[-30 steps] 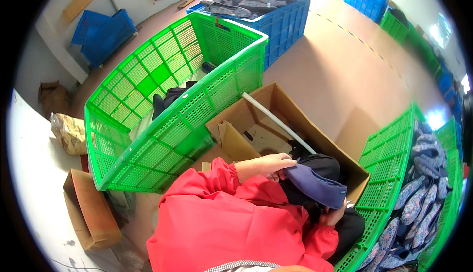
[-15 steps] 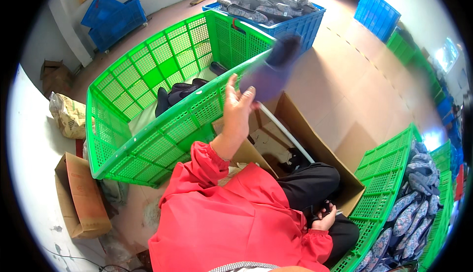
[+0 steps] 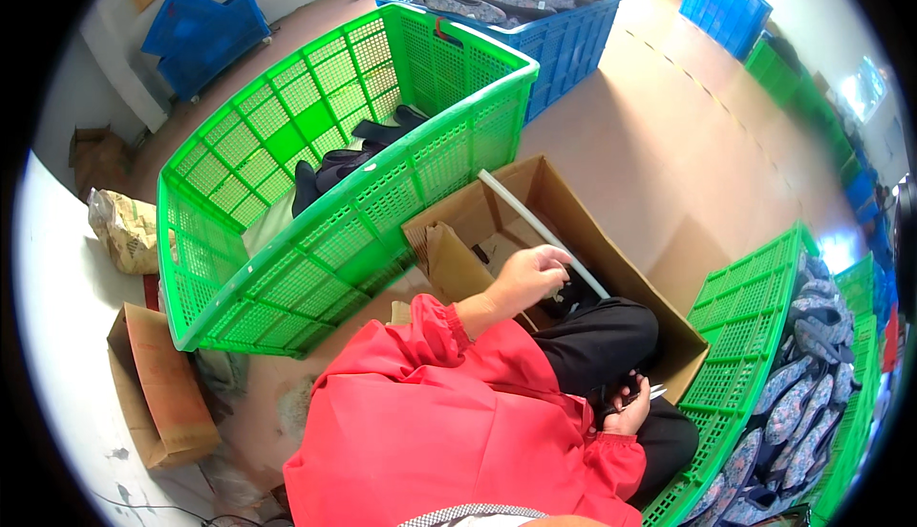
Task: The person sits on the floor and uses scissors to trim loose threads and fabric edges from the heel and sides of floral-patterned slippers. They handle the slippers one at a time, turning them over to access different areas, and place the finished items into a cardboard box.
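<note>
My left hand (image 3: 528, 283) is over the open cardboard box (image 3: 635, 264) in front of me. Its fingers are loosely bent and apart, and I see nothing in them. A white rod (image 3: 540, 229) slants across the box close to those fingers. Down by my knees, my right hand (image 3: 628, 418) is closed round small scissors (image 3: 656, 392) with dark handles and a pale tip. Several dark shoes (image 3: 336, 166) lie inside the large green mesh basket (image 3: 349, 226) at the left. Dark items deeper in the box are partly hidden by my left hand and my leg.
Another green basket (image 3: 731, 336) with several flowered shoes (image 3: 798, 403) stands at my right. Behind the large basket is a blue crate (image 3: 573, 54) heaped with shoes. A smaller cardboard box (image 3: 172, 398) sits at the left, below a plastic bag (image 3: 124, 231).
My left hand has let go of the dark shoe and come down from the green basket's edge to over the box. One more dark shoe shows in the basket. My right hand stays low.
</note>
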Available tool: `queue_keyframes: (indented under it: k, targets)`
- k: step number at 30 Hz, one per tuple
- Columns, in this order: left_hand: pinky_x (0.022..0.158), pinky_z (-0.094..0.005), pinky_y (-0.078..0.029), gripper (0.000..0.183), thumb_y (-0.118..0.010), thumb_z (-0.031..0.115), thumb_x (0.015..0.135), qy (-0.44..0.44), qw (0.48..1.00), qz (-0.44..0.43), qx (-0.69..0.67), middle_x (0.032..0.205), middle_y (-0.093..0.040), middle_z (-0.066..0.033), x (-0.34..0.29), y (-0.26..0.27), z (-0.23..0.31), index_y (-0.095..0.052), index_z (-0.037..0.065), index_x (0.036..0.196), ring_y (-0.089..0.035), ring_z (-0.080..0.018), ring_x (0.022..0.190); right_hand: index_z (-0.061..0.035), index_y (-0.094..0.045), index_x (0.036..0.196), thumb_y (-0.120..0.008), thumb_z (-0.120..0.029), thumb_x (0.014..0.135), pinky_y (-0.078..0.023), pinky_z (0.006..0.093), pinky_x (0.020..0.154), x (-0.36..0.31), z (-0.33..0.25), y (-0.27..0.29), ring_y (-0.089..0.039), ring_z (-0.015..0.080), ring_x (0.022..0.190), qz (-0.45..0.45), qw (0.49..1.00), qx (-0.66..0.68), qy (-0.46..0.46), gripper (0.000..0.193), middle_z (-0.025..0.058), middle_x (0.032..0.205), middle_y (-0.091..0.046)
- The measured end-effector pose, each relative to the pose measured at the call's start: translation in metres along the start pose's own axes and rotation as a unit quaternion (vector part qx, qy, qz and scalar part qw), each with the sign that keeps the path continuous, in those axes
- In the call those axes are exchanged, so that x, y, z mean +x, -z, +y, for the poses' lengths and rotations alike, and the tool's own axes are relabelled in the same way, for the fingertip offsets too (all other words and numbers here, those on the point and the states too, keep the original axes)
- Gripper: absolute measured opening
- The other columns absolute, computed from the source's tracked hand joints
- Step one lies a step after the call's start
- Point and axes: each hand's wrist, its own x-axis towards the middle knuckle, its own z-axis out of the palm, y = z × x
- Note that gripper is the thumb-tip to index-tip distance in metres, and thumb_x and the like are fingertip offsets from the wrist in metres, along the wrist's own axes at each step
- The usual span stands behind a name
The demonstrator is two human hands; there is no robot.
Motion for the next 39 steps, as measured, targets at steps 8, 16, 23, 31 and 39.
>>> queue_keyframes:
  k: [8,16,23,31,39]
  targets:
    - [0.072,-0.0252,-0.054,0.012,-0.069,0.004,0.086,-0.087,0.952,-0.153,0.25,0.088,-0.067,-0.0056,-0.025,-0.083,-0.033,-0.07,0.002,0.097,-0.065,-0.0115,0.078,-0.008,-0.061,0.113,-0.062,-0.003,0.09,-0.031,0.0173,0.043,-0.023,-0.017,-0.029,-0.045,0.0071,0.062,-0.12,0.988,0.097,0.005,0.023,0.0061,0.097,-0.063]
    - [0.066,-0.02,-0.05,0.007,-0.07,0.0,0.087,-0.024,0.962,-0.199,0.187,0.081,-0.065,0.0005,-0.037,-0.141,-0.046,-0.066,0.0,0.093,-0.058,-0.004,0.072,-0.0111,-0.057,0.122,-0.067,0.001,0.087,-0.036,0.0185,0.044,-0.027,-0.018,-0.013,-0.051,0.0113,0.068,-0.191,0.961,0.201,0.003,0.039,0.0108,0.096,-0.061]
    - [0.073,-0.0191,-0.052,0.013,-0.065,0.0,0.092,-0.01,0.975,-0.204,0.092,0.093,-0.068,-0.0034,-0.036,-0.158,-0.064,-0.063,-0.004,0.104,-0.063,-0.0055,0.082,-0.0087,-0.054,0.123,-0.071,-0.002,0.085,-0.035,0.0183,0.044,-0.029,-0.019,-0.018,-0.055,0.0089,0.065,-0.168,0.974,0.152,-0.011,0.041,0.0075,0.09,-0.065]
    - [0.076,-0.0211,-0.054,0.011,-0.065,0.003,0.092,0.01,0.961,-0.206,0.186,0.089,-0.072,-0.0061,-0.036,-0.159,-0.066,-0.068,-0.005,0.1,-0.067,-0.0086,0.082,-0.0073,-0.054,0.118,-0.072,0.002,0.083,-0.032,0.0182,0.043,-0.026,-0.02,-0.016,-0.051,0.0064,0.054,-0.132,0.987,0.094,0.007,0.04,0.0042,0.077,-0.064]
    - [0.076,-0.0217,-0.054,0.013,-0.063,0.004,0.094,0.025,0.966,-0.205,0.158,0.089,-0.072,-0.0061,-0.037,-0.158,-0.072,-0.068,-0.006,0.101,-0.067,-0.0095,0.083,-0.0084,-0.057,0.111,-0.076,0.001,0.081,-0.032,0.0172,0.044,-0.025,-0.021,-0.014,-0.05,0.0041,0.053,-0.114,0.993,0.025,0.025,0.037,0.0008,0.077,-0.064]
